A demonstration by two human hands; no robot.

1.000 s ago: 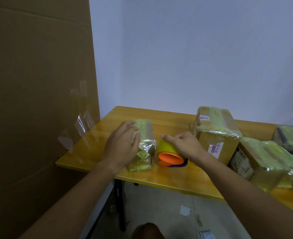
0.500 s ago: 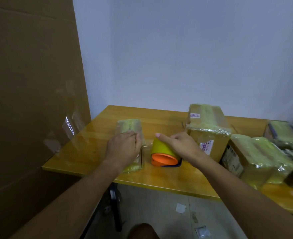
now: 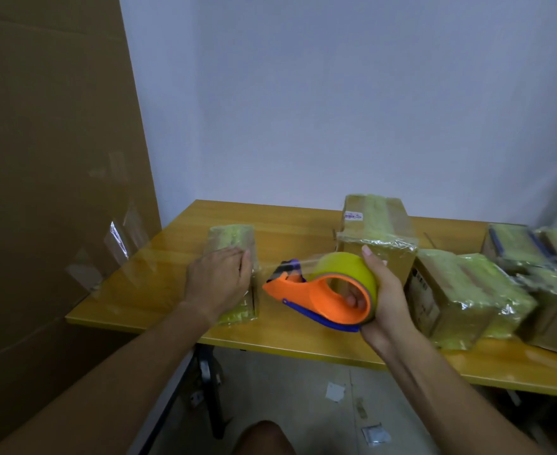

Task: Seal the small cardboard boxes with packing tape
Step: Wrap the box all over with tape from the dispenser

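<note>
A small cardboard box (image 3: 231, 239), wrapped in shiny yellowish tape, stands on the wooden table (image 3: 159, 284) near its front left. My left hand (image 3: 218, 282) lies flat on the box's near top with straight fingers. My right hand (image 3: 380, 297) grips an orange tape dispenser (image 3: 316, 295) holding a yellow roll, lifted just right of the box with its cutter end pointing at the box. A clear strip of tape runs from the cutter to the box.
Several taped boxes stand right of the dispenser, the nearest tall one (image 3: 374, 224) behind my right hand, others (image 3: 461, 290) toward the right edge. A large cardboard sheet (image 3: 50, 159) with tape strips stuck on it leans at the left. Scraps litter the floor (image 3: 334, 390).
My right hand has lifted the dispenser off the table and swung it to the right, away from the box, drawing out tape. My left hand stays on the box.
</note>
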